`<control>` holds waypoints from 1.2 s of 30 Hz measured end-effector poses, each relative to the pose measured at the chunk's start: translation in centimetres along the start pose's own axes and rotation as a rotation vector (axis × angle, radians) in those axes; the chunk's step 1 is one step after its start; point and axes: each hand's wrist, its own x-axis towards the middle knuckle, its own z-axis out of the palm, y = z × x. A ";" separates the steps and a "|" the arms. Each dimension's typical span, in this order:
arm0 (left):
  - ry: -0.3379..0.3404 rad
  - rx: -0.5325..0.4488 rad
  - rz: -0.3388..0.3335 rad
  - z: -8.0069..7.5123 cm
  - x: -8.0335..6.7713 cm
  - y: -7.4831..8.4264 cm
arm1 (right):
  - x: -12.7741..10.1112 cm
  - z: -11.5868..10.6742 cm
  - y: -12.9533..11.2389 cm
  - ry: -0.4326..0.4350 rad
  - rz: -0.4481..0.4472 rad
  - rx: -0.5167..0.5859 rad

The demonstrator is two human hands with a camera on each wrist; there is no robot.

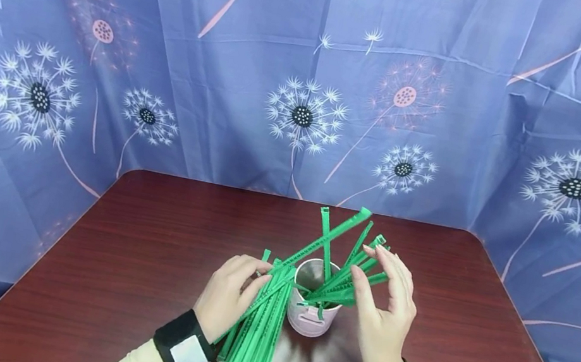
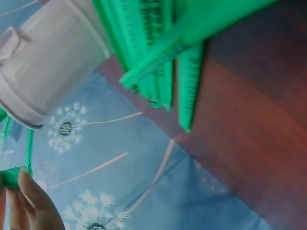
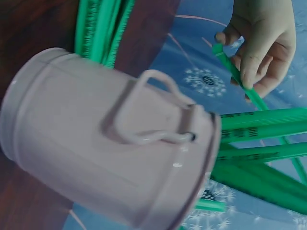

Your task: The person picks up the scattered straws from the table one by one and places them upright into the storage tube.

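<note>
In the head view my left hand (image 1: 233, 292) pinches one long, slim green printed stick packet (image 1: 324, 238) between thumb and fingertips. It slants over a pile of similar packets (image 1: 254, 341) and past the cup. The pale pink metal cup (image 1: 308, 323) stands upright, holding several packets (image 1: 344, 286) that fan out to the right. My right hand (image 1: 386, 315) has its thumb and fingertips around the upper ends of these packets. From the left wrist, that right hand (image 2: 36, 203) shows pinching a green end. The right wrist view shows my left hand (image 3: 266, 45) gripping its packet.
The cup's small wire handle (image 3: 153, 112) faces me. Beneath everything is a dark red-brown wooden table (image 1: 174, 219). A blue curtain with dandelion prints (image 1: 223, 99) hangs along the back and both sides. Black straps (image 1: 185, 343) circle both wrists.
</note>
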 end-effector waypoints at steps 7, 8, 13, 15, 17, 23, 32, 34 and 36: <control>0.000 -0.033 0.194 -0.2 0.4 0.6 | 0.5 0.4 -1.4 0.028 0.029 0.172; -0.002 -0.034 0.208 -0.2 0.4 0.7 | 0.5 0.5 -1.5 0.038 0.035 0.196; -0.001 -0.039 0.259 -0.2 0.5 0.6 | 0.5 0.6 -1.9 0.063 0.045 0.229; -0.006 -0.044 0.274 -0.2 0.5 0.6 | 0.6 0.6 -1.9 0.061 0.040 0.240; -0.014 -0.051 0.284 -0.2 0.6 0.6 | 0.6 0.6 -2.0 0.058 0.037 0.255; -0.026 -0.052 0.256 -0.3 0.8 0.7 | 1.0 0.6 -2.1 0.074 0.042 0.290; -0.315 0.141 -0.046 0.2 -0.3 -0.8 | 1.3 -0.3 -1.3 0.235 0.080 0.194; -0.382 0.174 -0.087 0.2 -0.6 -1.5 | 1.4 -0.5 -0.9 0.250 0.080 0.168; -0.437 0.190 -0.117 0.3 -0.9 -2.0 | 1.4 -0.6 -0.6 0.255 0.079 0.153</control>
